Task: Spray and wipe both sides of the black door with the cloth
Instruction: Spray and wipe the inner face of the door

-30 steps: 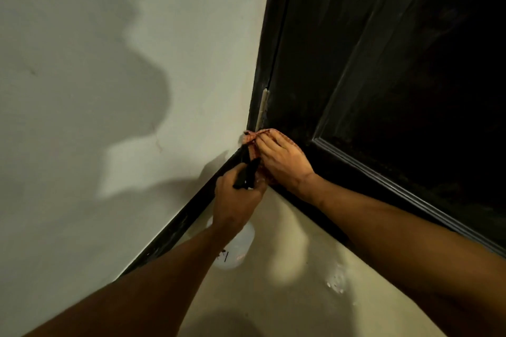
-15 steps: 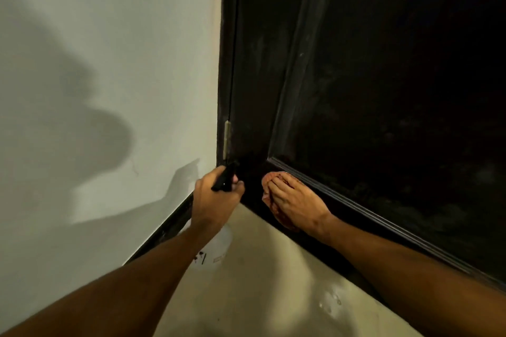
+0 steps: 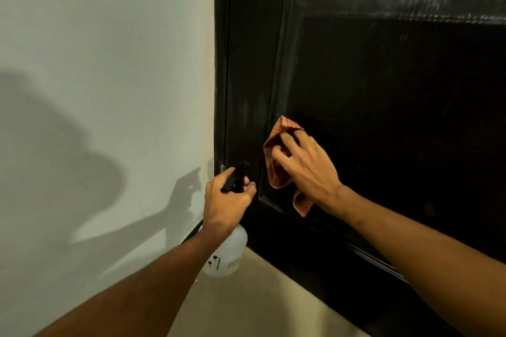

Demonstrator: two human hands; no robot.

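Observation:
The black door (image 3: 383,90) fills the right half of the view, with a raised panel moulding and a hinge edge at its left. My right hand (image 3: 304,164) presses an orange checked cloth (image 3: 276,169) against the door at the panel's lower left corner, fingers curled into the fabric. My left hand (image 3: 227,200) grips the black trigger head of a white spray bottle (image 3: 227,257), whose nozzle points at the door's left stile. The bottle body hangs below my wrist.
A pale wall (image 3: 109,63) stands to the left of the door frame, with shadows of my arms and head on it. A black skirting strip runs along the wall's foot. Beige floor (image 3: 260,295) lies below the door.
The view has risen from the door's bottom corner. My right hand has lifted with the cloth from near the floor up onto the panel corner. My left hand has risen with the bottle.

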